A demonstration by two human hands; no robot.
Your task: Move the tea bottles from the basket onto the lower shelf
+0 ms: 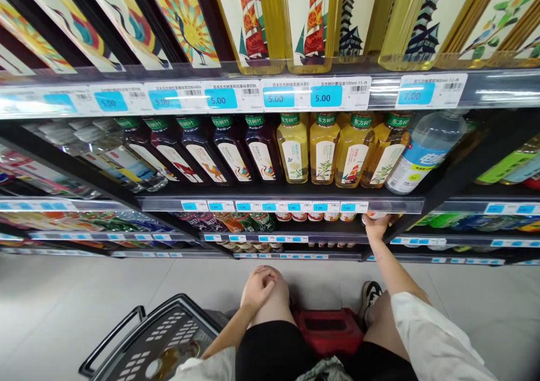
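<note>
I am crouched in front of a drinks shelf. My right hand (375,227) reaches out to a lower shelf and is wrapped round a small bottle (374,215) at the right end of a row of red-and-white bottles (314,216); most of that bottle is hidden by the shelf rail. My left hand (258,287) rests on my left knee with its fingers curled and nothing visible in it.
Above hang rows of dark and yellow tea bottles (323,150) with blue price tags (325,95). A clear water bottle (422,150) leans at the right. A black shopping basket (162,336) stands at my lower left, a red stool (327,327) under me.
</note>
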